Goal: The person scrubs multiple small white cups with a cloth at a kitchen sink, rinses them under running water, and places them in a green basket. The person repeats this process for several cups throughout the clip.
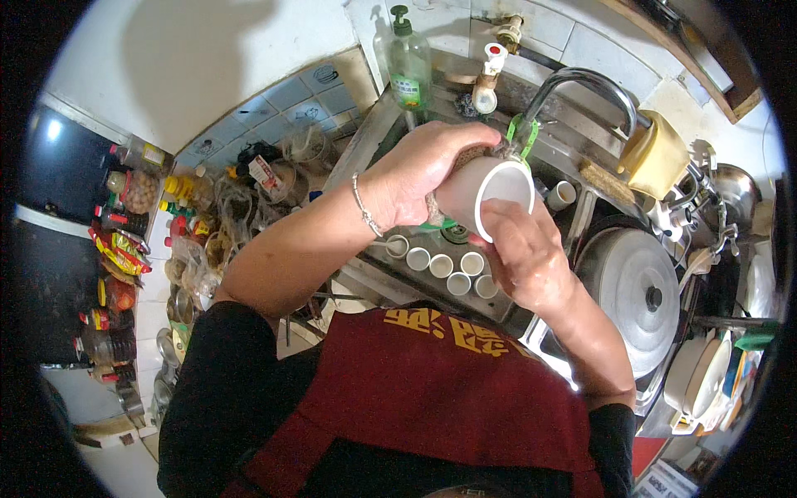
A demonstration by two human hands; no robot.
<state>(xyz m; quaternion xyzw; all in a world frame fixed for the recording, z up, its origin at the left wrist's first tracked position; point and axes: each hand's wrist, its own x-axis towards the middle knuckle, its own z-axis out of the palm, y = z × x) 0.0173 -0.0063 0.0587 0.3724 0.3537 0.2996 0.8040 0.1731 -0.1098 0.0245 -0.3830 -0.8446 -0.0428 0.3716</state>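
In the head view, my left hand (432, 162) is closed round a large white cup (506, 178), tilted with its mouth toward my right. Brown textured material (469, 156) shows between my thumb and the cup; I cannot tell whether it belongs to the cup. My right hand (519, 249) grips the cup's lower rim, its bent fingers partly inside. Below, several small white cups (441, 266) stand in the metal sink (374, 282), and another small cup (560, 196) lies on its side at the right. A curved faucet (573, 75) with a green band rises behind my hands.
A green pump bottle (408, 75) stands at the back. Right of the sink are a yellow cloth (652, 153), a brush (604, 176), a large lidded pot (623, 303) and a white container (693, 378). Jars, bottles and bags (191, 249) crowd the left counter.
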